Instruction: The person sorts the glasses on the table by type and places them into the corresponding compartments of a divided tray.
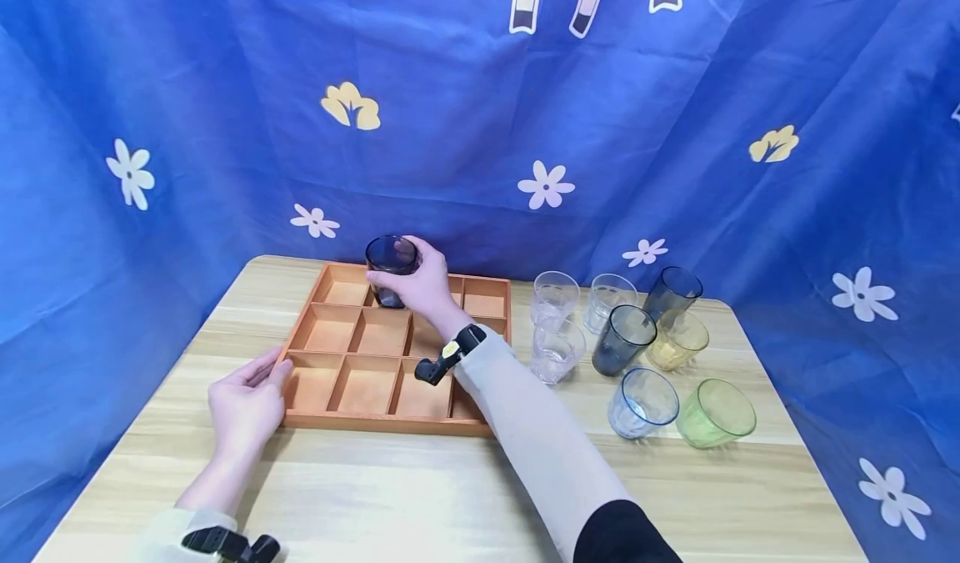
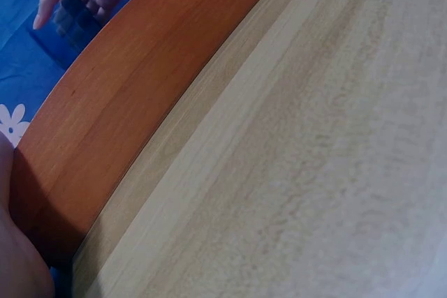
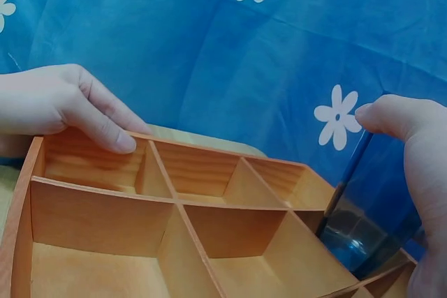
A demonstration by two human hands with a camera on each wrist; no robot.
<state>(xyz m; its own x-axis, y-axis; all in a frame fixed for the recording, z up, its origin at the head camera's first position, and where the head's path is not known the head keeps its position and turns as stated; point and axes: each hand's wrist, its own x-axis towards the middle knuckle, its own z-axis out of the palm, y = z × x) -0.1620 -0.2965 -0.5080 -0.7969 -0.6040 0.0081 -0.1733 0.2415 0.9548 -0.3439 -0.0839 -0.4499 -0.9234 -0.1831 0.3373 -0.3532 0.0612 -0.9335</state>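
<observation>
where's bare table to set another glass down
Free: table before the tray, between both arms; also left of the tray, past the left grip. Crowded: right of the tray, where eight glasses cluster.

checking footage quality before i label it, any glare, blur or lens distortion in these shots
Head: pale glare washes out the near tabletop; left wrist: the tray looks bowed, probably lens distortion, and the wood grain looks smeared toward the right; right wrist: the dividers curve slightly too.
</observation>
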